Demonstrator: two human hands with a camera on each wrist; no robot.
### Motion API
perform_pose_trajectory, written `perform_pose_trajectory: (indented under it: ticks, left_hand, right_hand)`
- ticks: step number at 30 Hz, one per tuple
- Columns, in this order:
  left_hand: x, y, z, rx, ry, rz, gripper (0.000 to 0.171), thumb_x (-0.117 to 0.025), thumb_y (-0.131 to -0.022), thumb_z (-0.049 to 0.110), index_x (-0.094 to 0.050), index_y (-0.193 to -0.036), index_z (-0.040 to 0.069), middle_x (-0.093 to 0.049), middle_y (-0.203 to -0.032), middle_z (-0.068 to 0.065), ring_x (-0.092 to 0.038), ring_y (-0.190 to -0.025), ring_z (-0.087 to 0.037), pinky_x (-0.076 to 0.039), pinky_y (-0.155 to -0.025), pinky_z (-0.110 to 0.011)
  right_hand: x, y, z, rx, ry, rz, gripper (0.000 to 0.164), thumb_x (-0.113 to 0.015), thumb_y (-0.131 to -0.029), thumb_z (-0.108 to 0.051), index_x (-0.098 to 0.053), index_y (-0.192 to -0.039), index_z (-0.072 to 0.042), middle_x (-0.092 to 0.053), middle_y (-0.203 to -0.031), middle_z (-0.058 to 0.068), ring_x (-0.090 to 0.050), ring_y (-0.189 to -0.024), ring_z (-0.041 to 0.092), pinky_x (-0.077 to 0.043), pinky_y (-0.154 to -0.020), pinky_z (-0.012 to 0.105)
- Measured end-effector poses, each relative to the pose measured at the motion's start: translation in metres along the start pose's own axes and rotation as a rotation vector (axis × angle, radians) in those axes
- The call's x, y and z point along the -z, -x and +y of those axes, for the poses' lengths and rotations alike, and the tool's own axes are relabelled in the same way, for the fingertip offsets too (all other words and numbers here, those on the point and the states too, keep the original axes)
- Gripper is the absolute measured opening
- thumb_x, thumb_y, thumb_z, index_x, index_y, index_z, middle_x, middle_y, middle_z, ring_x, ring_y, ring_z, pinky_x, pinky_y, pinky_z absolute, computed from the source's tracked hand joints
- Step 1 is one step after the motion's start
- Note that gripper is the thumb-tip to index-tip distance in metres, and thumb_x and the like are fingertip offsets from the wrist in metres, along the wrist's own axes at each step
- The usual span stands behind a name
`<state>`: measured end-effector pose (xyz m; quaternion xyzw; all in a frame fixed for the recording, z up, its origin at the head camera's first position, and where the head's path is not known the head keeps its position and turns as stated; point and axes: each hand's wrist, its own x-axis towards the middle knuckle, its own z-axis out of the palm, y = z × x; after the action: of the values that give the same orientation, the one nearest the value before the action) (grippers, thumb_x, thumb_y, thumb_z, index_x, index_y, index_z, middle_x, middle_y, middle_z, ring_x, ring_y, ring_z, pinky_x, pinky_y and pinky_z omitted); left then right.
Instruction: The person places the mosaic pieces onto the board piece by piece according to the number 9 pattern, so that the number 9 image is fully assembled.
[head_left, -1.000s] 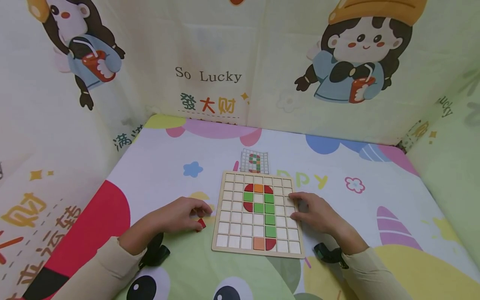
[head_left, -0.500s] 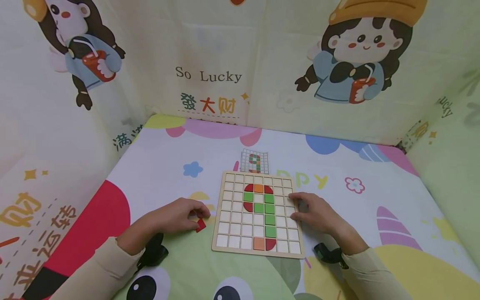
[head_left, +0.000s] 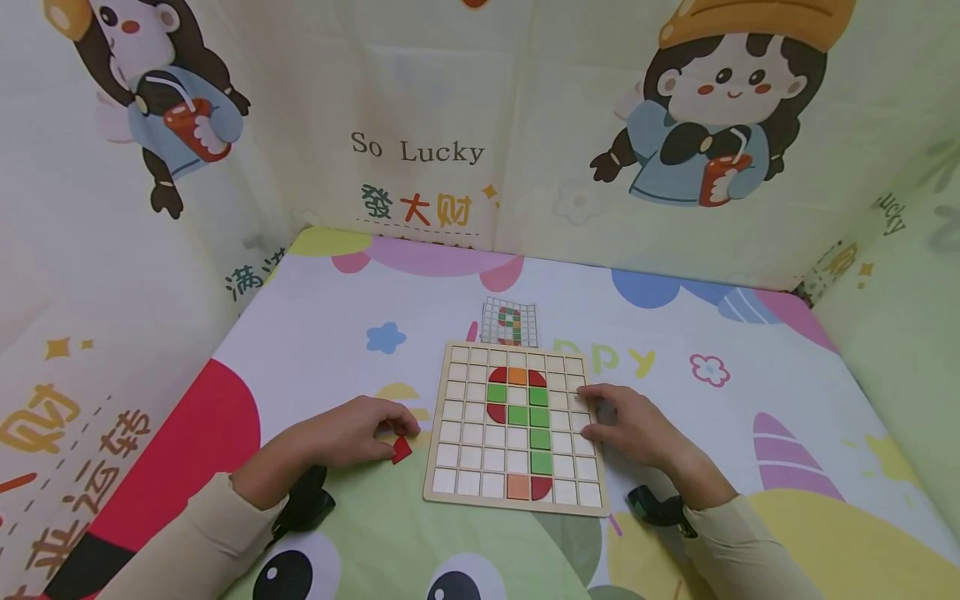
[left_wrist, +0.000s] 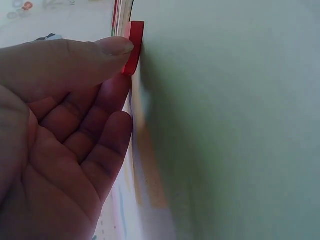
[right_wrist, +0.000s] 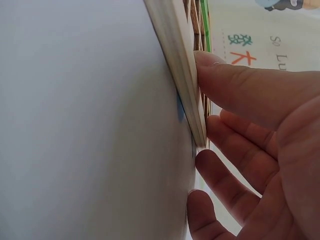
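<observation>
In the head view, a wooden grid board (head_left: 462, 492) lies flat, its squares partly filled with green tiles (head_left: 540, 438), orange tiles (head_left: 517, 487) and red round-cornered tiles (head_left: 541, 488). Left of it, my left hand (head_left: 358, 429) pinches a loose red tile (head_left: 402, 451) between thumb and fingers, close over the cloth. The left wrist view shows the thumb pressed on this red tile (left_wrist: 135, 47), seen edge-on. My right hand (head_left: 633, 425) rests thumb and index fingertips on the board's right edge, the other fingers loosely bent beside it in the right wrist view.
Behind the board lies a small pattern card (head_left: 509, 322) printed with a similar coloured figure on a grid. A printed cloth (head_left: 315, 317) covers the table. Patterned curtains (head_left: 540, 100) stand around the back and sides. Each wrist wears a dark camera (head_left: 306, 504).
My left fingers have shifted slightly left and turned, and more of the red tile shows now. The right hand and the board have stayed in place.
</observation>
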<state>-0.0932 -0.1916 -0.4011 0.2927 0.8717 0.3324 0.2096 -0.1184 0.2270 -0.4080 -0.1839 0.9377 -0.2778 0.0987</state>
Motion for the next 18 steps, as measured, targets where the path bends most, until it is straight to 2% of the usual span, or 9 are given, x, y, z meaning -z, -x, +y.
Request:
perform_pose_trajectory:
  ticks: [18]
  left_hand:
    - [0.0001,0.0013,0.0028,0.004,0.014,-0.003,0.026,-0.070,-0.087,-0.001,-0.069,-0.110,0.010,-0.067,-0.104,0.007,-0.062,-0.098,-0.014,-0.053,-0.088,-0.033]
  right_hand:
    - [-0.0002,-0.0004,0.0014,0.008,-0.002,0.002,0.054,-0.078,-0.086,-0.016,-0.059,-0.134,0.000,-0.057,-0.136,0.020,-0.048,-0.128,0.042,-0.037,-0.104,0.060]
